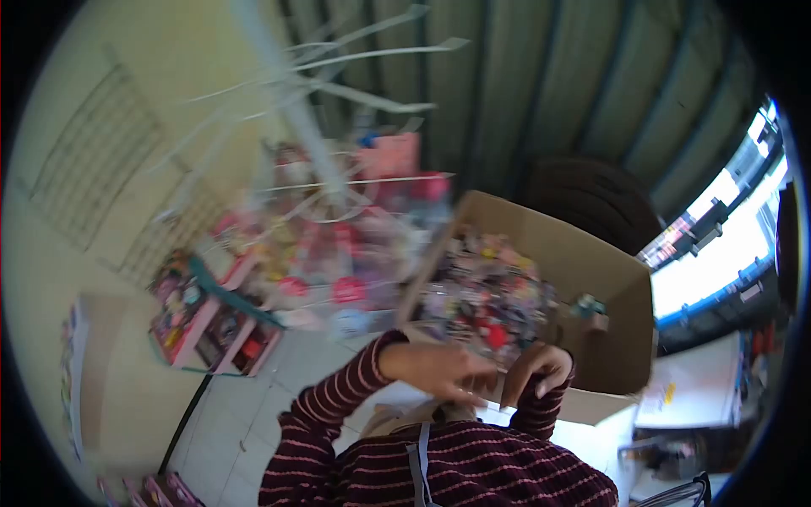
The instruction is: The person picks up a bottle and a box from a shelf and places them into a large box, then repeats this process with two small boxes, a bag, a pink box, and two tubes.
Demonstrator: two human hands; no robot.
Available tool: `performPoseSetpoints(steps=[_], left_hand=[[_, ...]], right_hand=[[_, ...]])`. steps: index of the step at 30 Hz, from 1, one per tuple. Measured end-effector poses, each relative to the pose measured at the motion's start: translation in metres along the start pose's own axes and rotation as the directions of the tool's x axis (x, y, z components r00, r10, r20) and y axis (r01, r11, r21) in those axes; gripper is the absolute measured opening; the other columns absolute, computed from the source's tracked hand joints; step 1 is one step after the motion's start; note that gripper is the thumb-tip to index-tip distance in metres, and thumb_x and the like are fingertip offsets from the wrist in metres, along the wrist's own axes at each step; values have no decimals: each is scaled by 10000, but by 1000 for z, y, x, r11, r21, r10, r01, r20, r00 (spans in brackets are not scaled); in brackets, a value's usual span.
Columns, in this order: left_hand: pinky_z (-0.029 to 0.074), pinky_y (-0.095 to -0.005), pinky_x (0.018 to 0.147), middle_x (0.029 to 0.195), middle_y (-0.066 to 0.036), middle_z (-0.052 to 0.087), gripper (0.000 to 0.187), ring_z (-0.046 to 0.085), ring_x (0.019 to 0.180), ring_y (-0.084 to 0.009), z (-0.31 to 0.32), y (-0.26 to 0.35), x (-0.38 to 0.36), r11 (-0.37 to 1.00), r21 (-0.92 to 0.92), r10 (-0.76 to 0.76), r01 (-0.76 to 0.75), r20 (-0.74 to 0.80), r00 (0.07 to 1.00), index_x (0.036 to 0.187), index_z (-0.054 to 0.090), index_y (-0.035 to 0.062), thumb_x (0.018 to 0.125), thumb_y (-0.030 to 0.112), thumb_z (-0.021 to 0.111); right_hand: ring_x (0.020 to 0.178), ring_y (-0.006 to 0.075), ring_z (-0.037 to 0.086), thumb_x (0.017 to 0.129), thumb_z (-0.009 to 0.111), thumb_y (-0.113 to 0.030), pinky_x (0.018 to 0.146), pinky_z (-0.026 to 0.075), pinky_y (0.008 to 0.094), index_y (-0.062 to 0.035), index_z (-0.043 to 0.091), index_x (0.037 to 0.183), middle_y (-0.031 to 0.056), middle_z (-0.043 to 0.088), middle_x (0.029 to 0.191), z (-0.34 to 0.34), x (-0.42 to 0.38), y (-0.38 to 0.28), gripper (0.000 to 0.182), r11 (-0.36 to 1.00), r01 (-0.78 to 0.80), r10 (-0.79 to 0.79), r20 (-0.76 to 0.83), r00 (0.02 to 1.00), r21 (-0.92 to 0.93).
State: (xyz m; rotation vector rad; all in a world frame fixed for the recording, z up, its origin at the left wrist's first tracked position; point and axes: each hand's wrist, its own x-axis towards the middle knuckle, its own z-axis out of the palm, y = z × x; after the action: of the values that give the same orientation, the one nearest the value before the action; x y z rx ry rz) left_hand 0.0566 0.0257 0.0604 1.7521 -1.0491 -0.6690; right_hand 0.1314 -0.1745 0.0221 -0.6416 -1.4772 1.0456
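Left hand (435, 369): fingers extended — grip state not discernible.
Right hand (538, 367): curled, contents not visible.
Cardboard box (591, 270): directly beyond both hands — packaged small items (486, 291) inside, left hand nearer.

I see a pale yellow wall (76, 279) with a wire grid panel (93, 152) hanging on it. Right of that panel runs a dark green corrugated metal shutter (541, 76); below the panel, light grey floor tiles (236, 414). Far right, bright daylight floods through a window (718, 253).
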Motion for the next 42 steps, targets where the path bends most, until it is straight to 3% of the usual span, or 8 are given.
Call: performPoseSetpoints(steps=[4, 7, 9, 12, 17, 27, 35, 42], left_hand=[[389, -303, 696, 822, -96, 523, 315, 499, 774, -196, 51, 27, -145, 967, -254, -56, 28, -104, 993, 911, 484, -17, 744, 240, 556], [361, -272, 604, 778, -70, 500, 318, 460, 657, -173, 123, 10, -248, 843, -315, 188, -435, -587, 788, 840, 479, -6, 705, 257, 596], [335, -261, 574, 724, -63, 484, 346, 439, 613, -158, 184, 14, -291, 688, -229, 138, -689, -891, 433, 804, 474, 12, 676, 300, 616], [317, -244, 563, 673, -22, 455, 323, 427, 604, -131, 248, 17, -336, 495, 159, 333, -854, -943, 18, 799, 469, 69, 668, 323, 619], [306, -222, 550, 645, 52, 414, 295, 398, 585, -89, 325, 34, -391, 338, 697, 416, -633, -713, -563, 879, 442, 153, 686, 296, 613], [303, -254, 614, 713, 37, 397, 415, 387, 669, -103, 464, 88, -523, 496, 867, 403, 47, -182, -897, 971, 418, 136, 673, 337, 625], [315, -287, 652, 810, 7, 434, 446, 395, 714, -131, 545, 102, -562, 400, 724, 479, 563, 359, -801, 1045, 397, 105, 707, 334, 575], [321, -308, 692, 862, -8, 447, 410, 415, 766, -151, 641, 91, -609, 334, 616, 402, 714, 592, -699, 1058, 402, 88, 748, 333, 513]], right_hand=[[778, 296, 543, 774, 499, -169, 676, 416, 371, 75, 522, 861, 182, 559, 844, 19, 161, 109, 260, 863, 121, -357, 422, 833, 491], [732, 285, 533, 739, 539, -161, 645, 399, 357, 62, 526, 810, 171, 559, 766, 60, 249, 168, 234, 701, -102, -279, 404, 871, 706], [699, 261, 521, 742, 528, -172, 625, 383, 345, 43, 513, 810, 146, 549, 711, 95, 298, 202, 227, 635, -236, -225, 468, 854, 735], [650, 176, 448, 779, 462, -222, 636, 343, 306, -36, 489, 857, 70, 508, 678, 147, 363, 265, 203, 253, -362, 55, 360, 931, 897], [654, 147, 429, 774, 469, -233, 646, 331, 285, -84, 498, 884, 32, 481, 696, 229, 443, 356, 188, -120, -562, 407, 557, 724, 819], [665, 180, 436, 765, 469, -195, 652, 347, 305, -61, 487, 900, 78, 493, 745, 417, 614, 466, 192, -224, -848, 407, 837, 366, 481], [671, 179, 458, 789, 438, -170, 648, 376, 303, -53, 469, 898, 88, 491, 768, 568, 741, 527, 163, -81, -951, 269, 925, 267, 298], [692, 181, 465, 783, 442, -179, 662, 386, 302, -45, 458, 893, 85, 484, 781, 701, 748, 585, 175, -158, -972, 251, 959, 132, 175]])
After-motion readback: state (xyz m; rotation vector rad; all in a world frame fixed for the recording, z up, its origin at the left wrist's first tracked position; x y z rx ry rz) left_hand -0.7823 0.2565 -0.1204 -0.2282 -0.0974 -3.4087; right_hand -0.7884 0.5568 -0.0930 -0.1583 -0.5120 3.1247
